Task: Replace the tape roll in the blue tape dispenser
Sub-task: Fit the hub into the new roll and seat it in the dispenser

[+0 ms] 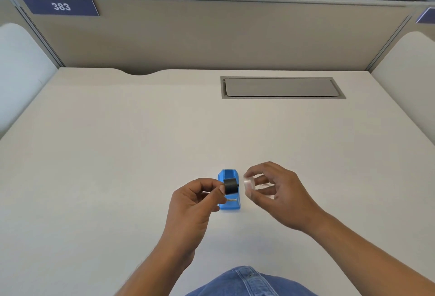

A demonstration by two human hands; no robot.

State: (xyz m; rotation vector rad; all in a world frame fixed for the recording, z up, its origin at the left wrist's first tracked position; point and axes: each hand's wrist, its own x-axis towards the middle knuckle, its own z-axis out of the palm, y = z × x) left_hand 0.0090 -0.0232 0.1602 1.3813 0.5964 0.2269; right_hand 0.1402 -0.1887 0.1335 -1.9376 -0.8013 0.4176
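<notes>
The blue tape dispenser [229, 202] stands on the white desk [141, 154], its well open on top. My left hand [195, 199] pinches a black spool hub [231, 185] between thumb and forefinger, held just above the dispenser. My right hand [280, 189] is a little to the right of it and grips a clear tape roll [250, 185] with its fingertips. The roll looks blurred. Hub and roll are a small gap apart, side by side.
A grey cable hatch [282, 87] is set into the desk at the back right. Beige cubicle partitions [211, 36] wall the desk at the back and sides, with a sign reading 383 [61, 6]. Denim-clad legs [249, 281] show at the near edge.
</notes>
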